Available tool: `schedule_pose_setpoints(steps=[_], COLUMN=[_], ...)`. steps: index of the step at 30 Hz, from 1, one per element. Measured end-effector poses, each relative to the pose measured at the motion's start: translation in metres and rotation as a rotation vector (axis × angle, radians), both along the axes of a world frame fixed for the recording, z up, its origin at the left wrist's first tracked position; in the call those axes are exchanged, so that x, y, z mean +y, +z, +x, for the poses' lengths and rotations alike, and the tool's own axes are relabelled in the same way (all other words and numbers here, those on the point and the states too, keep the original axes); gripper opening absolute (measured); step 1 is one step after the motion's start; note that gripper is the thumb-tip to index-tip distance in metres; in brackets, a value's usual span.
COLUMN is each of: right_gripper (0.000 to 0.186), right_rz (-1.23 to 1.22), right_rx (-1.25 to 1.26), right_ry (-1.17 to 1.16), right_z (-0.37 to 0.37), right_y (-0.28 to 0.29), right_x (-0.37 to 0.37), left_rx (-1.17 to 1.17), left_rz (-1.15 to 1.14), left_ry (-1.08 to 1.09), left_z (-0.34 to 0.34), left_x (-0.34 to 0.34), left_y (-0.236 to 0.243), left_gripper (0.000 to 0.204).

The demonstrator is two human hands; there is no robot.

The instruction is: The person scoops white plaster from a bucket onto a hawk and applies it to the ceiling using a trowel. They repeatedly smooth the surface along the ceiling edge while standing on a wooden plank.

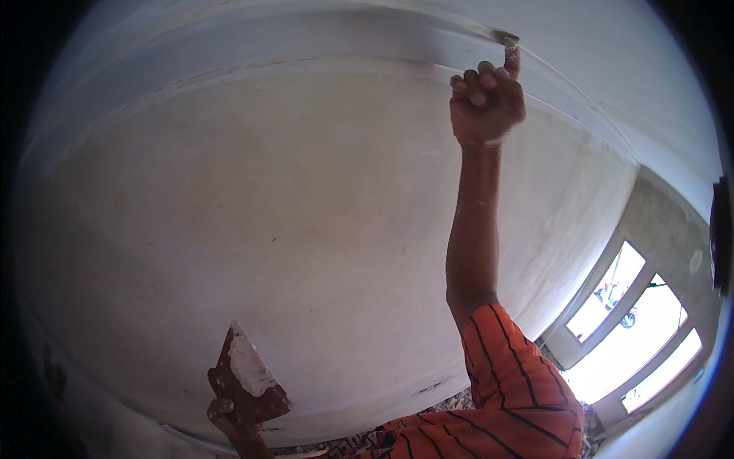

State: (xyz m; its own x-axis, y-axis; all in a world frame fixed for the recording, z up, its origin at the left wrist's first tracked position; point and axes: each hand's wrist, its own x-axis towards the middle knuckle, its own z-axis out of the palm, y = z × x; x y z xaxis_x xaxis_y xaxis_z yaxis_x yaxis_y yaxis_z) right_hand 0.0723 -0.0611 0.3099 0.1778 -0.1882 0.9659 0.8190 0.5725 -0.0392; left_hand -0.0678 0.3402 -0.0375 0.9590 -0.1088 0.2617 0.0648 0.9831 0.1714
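My right hand (489, 107) is raised high at the upper right, its index finger stretched up to the seam between the wall and the ceiling. White paste coats that fingertip, while the other fingers curl in and no tool shows in them. Low on the left, my left hand (223, 413) grips a flat reddish-brown board (248, 402) by its lower edge. A thick lump of white putty (249, 366) lies on the board, which is held tilted in front of the wall.
A broad plastered wall (329, 191) fills the middle, with a pale ceiling (650, 84) above. A thin white line or cord (585, 96) runs along the ceiling toward the corner. Bright window openings (615, 291) at the right show a motorcycle (619, 302) outside.
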Motion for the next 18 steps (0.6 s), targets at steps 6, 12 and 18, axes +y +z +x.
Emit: schedule_pose_setpoints(steps=[6, 12, 18], right_gripper=[0.08, 0.077, 0.064], right_rz=[-0.035, -0.199, -0.14], right_rx=[0.326, 0.571, 0.441], right_ry=[-1.09, -2.105, -1.87], right_z=[-0.027, -0.039, -0.054], right_y=[0.004, 0.005, 0.001], right_x=[0.041, 0.019, -0.023], left_rx=[0.015, 0.024, -0.055], left_rz=[0.095, 0.138, 0.035], left_ry=[-0.004, 0.135, -0.114], left_z=[-0.001, -0.01, -0.004], left_x=[-0.002, -0.018, -0.006], left_y=[-0.005, 0.013, 0.008], left_gripper=[0.064, 0.062, 0.064])
